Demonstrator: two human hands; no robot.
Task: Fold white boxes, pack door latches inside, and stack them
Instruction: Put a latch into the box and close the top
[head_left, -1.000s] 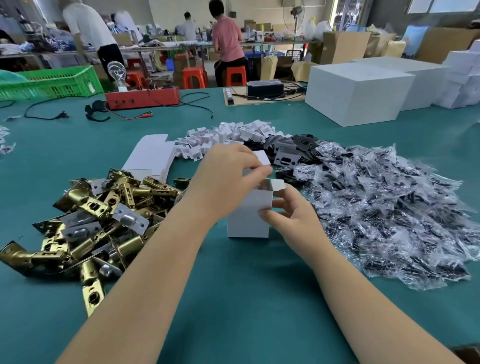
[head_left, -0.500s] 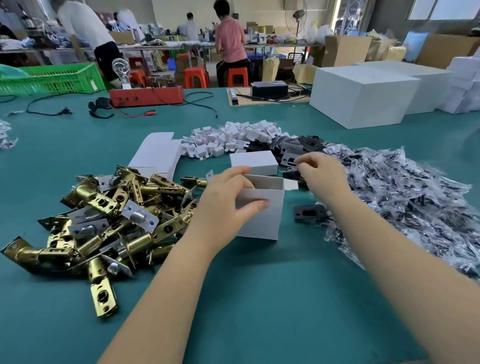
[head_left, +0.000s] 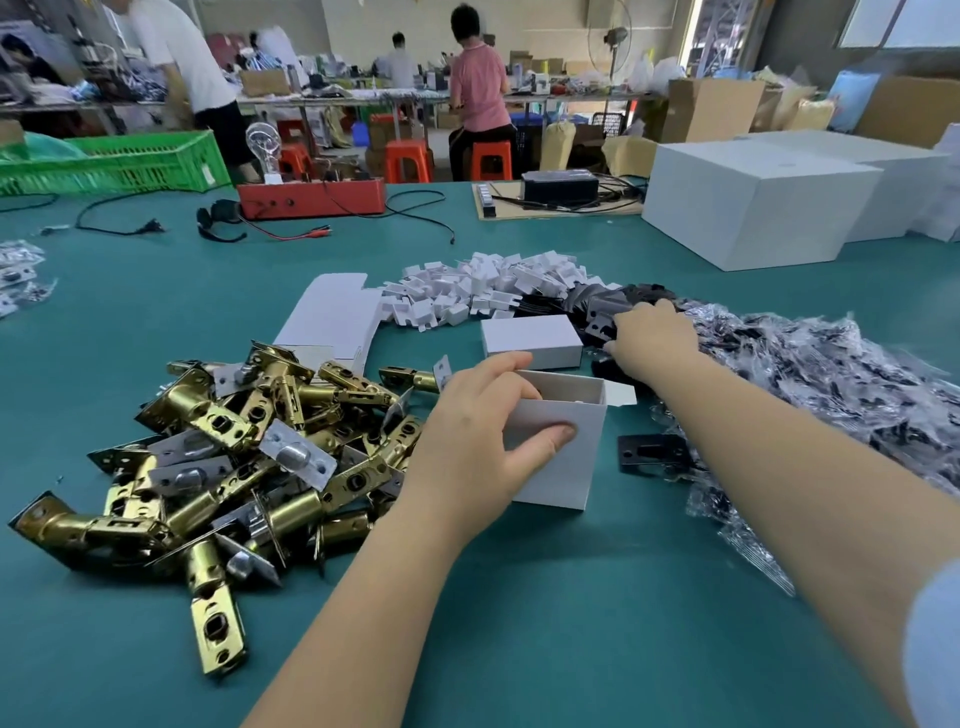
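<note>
since the earlier frames the right hand (head_left: 652, 338) has left the open white box (head_left: 558, 447) and reached out to the heap of black plates (head_left: 608, 306) beyond it, while the left hand (head_left: 483, 441) has stayed on the box. the left hand's fingers (head_left: 558, 432) pinch the box's near wall, thumb outside and the others curled over the rim, holding it upright on the green surface (head_left: 571, 623). the right hand's fingers are curled down onto a black plate; whether they have closed on it i cannot tell.

the step in hand looks like packing: the box is folded, its top open and a side flap sticking out to the right. the next move probably calls for bringing a plate back and dropping it through the open top, then taking a brass door latch (head_left: 291, 415) from the pile just left of the box.

the box is plain white card, standing on end, between the latch pile and the bagged screw packets (head_left: 831, 384). a closed white box (head_left: 530, 340) lies just behind it, and flat box blanks (head_left: 332, 322) wait further left.
</note>
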